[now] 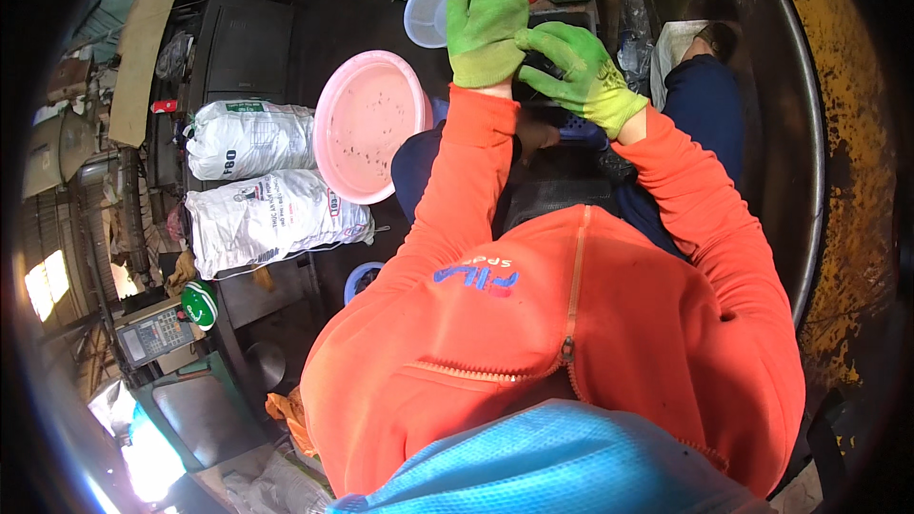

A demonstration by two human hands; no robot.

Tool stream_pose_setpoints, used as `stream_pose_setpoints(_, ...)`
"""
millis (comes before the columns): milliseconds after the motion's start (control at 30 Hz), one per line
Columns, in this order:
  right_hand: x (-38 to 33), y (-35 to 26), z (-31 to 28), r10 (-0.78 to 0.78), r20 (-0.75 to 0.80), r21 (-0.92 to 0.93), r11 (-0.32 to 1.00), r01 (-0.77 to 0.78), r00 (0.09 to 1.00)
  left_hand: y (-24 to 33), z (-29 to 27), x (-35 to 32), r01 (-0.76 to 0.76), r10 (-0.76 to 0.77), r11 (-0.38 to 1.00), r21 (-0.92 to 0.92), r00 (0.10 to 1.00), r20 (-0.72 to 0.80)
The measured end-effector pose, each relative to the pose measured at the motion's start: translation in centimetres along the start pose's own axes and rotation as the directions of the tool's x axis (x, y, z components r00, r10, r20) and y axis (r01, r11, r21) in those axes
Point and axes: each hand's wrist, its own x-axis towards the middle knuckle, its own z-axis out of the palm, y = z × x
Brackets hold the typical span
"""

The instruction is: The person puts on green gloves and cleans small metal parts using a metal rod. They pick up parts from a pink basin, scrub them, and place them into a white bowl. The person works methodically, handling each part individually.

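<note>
Right hand point(581, 76) tugs the bright green glove point(487, 14) on left hand point(486, 33).

Both arms, in orange sleeves, reach forward from the body toward 12 o'clock, and both hands wear green gloves. The left hand point(487, 14) is held up with the fingers straight and close together, pointing to 12 o'clock, its back to the camera. The right hand point(576, 71) comes from 3 o'clock, and its fingers touch the left glove near the wrist edge.
</note>
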Motion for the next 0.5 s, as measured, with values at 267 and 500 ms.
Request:
stream_pose_setpoints(267, 0.9, -1.2, -2.0, -0.327, 0.062, -0.068, 0.941, 0.331, 0.943, 2.0, -3.9, 1.2, -0.037, 0.023, 0.914, 0.403, 0.999, 0.038)
stream_pose_setpoints(500, 2.5, -2.6, -2.1, -0.211, -0.108, -0.368, 0.916, 0.158, 0.971, 4.6, -7.9, 2.4, 0.307, -0.287, 0.853, 0.422, 0.951, -0.112)
